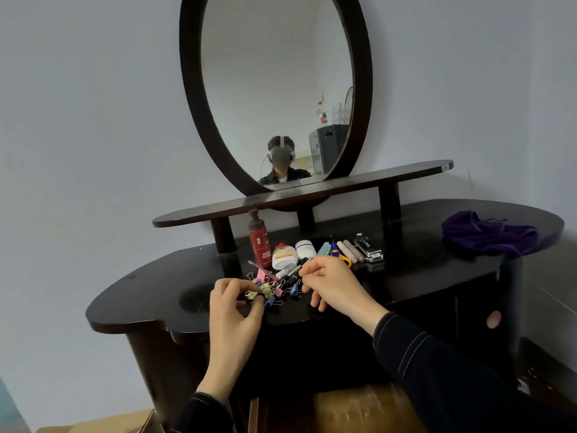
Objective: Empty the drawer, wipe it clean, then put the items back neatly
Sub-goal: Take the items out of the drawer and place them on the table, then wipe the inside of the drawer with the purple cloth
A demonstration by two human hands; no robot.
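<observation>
The left hand (237,307) pinches a small bunch of binder clips (267,288) between thumb and fingertips, just above the dark surface (156,295). The right hand (327,282) hovers beside the pile with thumb and forefinger drawn together, though I cannot tell whether they hold anything. The drawer (359,407) stands open at the bottom edge of view, its wooden floor looking bare, so this reads as gathering the loose clips to go back in. To do it well, take the clips by their wire handles, a few per pinch, cup them so none springs loose, and set them together in one corner of the drawer.

Counted:
- clips in pink, yellow and blue: at least six, too tangled for an exact figure
- one red bottle (259,242)
- one white bottle (284,257) with a red cap
- one white jar (305,249)
- one pair of scissors (336,252)
- two beige tubes (351,250)
- one black-and-chrome tool (368,248)
- one purple cloth (490,232), well apart to the right
</observation>
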